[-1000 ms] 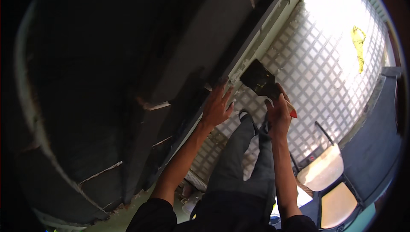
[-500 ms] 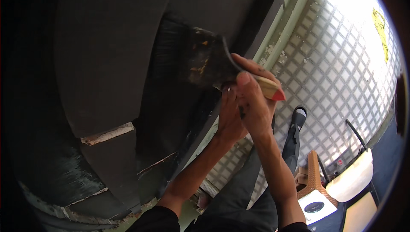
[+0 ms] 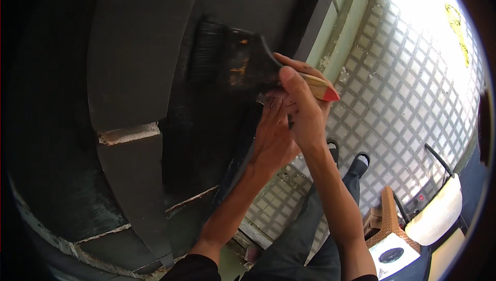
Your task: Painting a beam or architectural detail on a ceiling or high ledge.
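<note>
A wide paintbrush with dark bristles, a paint-smeared ferrule and a red-tipped wooden handle is in my right hand. My right fingers are closed around the handle, thumb on top. The bristles lie against a dark grey painted surface, beside the edge of a raised panel. Just below the brush is my left hand, close against the right, its fingers bent up behind the ferrule. A small pale edge shows at those fingertips; what they hold is mostly hidden.
Pale green frame strips border the dark surface. To the right is a tiled floor with bright glare and a yellow item. A woven brown chair bears a white sheet with a dark round thing. A pale ledge breaks the panel.
Both hands and the brush have moved slightly up and left in the picture. The view has shifted a little, and more of my feet shows.
</note>
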`<act>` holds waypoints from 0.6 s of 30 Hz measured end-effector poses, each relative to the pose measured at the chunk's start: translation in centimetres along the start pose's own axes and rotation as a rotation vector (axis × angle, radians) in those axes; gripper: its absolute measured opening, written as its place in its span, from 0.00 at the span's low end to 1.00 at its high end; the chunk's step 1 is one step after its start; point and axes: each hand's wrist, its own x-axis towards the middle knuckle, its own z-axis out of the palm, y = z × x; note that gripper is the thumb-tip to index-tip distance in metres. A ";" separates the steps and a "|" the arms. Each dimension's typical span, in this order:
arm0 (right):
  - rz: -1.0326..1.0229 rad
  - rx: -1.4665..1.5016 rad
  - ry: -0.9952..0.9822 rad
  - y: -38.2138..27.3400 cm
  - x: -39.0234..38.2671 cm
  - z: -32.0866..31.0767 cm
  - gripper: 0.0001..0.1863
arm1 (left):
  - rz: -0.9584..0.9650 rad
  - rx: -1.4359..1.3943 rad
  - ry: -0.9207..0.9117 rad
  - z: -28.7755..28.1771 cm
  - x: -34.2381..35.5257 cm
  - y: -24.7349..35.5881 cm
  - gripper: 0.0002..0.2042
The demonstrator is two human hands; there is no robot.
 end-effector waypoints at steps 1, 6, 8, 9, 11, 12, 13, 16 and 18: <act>0.005 0.006 0.053 0.5 0.0 -1.6 0.19 | 0.023 -0.001 0.017 -0.1 0.3 0.3 0.26; -0.005 -0.099 0.230 -0.2 -0.8 -4.6 0.15 | 0.037 0.021 0.018 -1.9 -0.1 -0.5 0.24; -0.070 -0.029 0.040 -1.5 -1.5 -2.8 0.15 | 0.040 -0.017 -0.006 -2.2 -0.4 -1.0 0.23; -0.091 -0.132 -0.071 -2.0 -1.3 -2.1 0.19 | 0.052 -0.070 -0.035 -2.3 -0.5 -0.9 0.22; -0.038 -0.091 -0.047 -1.6 -0.8 -0.4 0.18 | 0.079 -0.138 -0.014 -2.2 -0.4 -1.2 0.21; 0.014 -0.045 -0.028 -1.5 -0.4 -0.1 0.18 | 0.103 -0.199 0.011 -2.0 -0.3 -1.3 0.20; 0.028 0.027 0.021 0.1 -0.1 -1.4 0.17 | 0.106 -0.208 0.009 -1.7 -0.5 -1.2 0.20; -0.035 -0.095 0.148 1.3 0.0 -4.6 0.17 | 0.155 -0.122 -0.014 -2.3 -1.3 -1.7 0.19; -0.035 -0.131 0.156 0.5 -0.4 -5.5 0.16 | 0.202 -0.075 0.030 -2.4 -1.2 -1.9 0.17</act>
